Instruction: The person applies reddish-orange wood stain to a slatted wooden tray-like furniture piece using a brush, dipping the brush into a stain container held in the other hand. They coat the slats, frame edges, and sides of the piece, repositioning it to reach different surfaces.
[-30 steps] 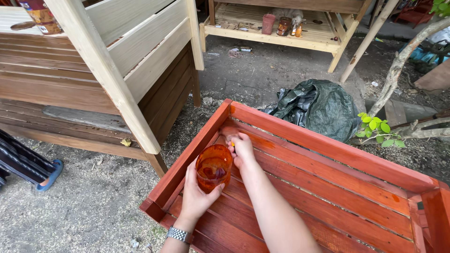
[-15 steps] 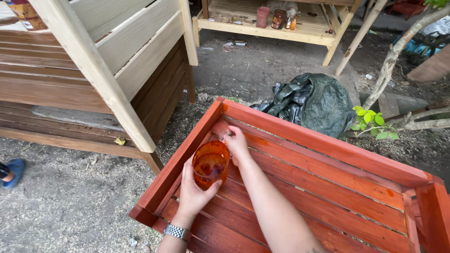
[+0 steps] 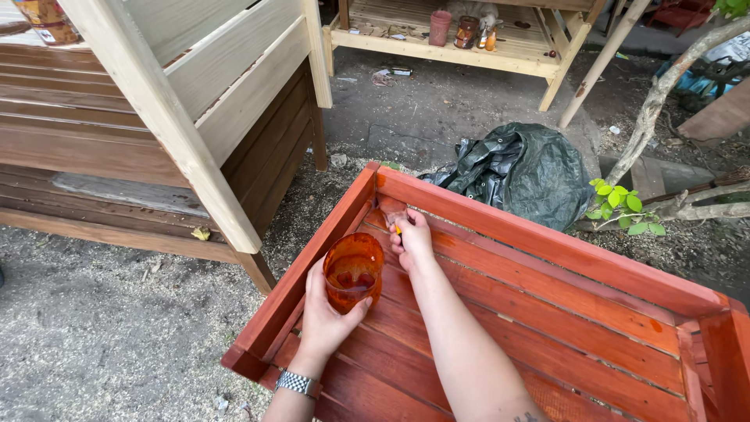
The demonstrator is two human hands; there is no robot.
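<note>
My left hand (image 3: 324,316) grips a clear plastic cup (image 3: 353,271) with orange-brown stain in its bottom, held just above the slats of a red-stained wooden crate (image 3: 539,242). A metal watch sits on that wrist. My right hand (image 3: 412,238) is closed on a paintbrush (image 3: 391,211) with a yellow handle. The brush's bristles rest on the slats in the crate's far left inside corner. My right forearm stretches across the crate's slatted floor.
An unpainted wooden frame (image 3: 187,101) with brown slats stands at the left on the gravel ground (image 3: 94,328). A crumpled dark green tarp (image 3: 523,168) lies behind the crate. A pale wooden shelf (image 3: 453,35) with pots stands at the back. Branches and a small green plant (image 3: 621,205) are at the right.
My right hand has moved the brush a little farther into the crate's far corner. The cup in my left hand stays in about the same place. The view has shifted slightly.
</note>
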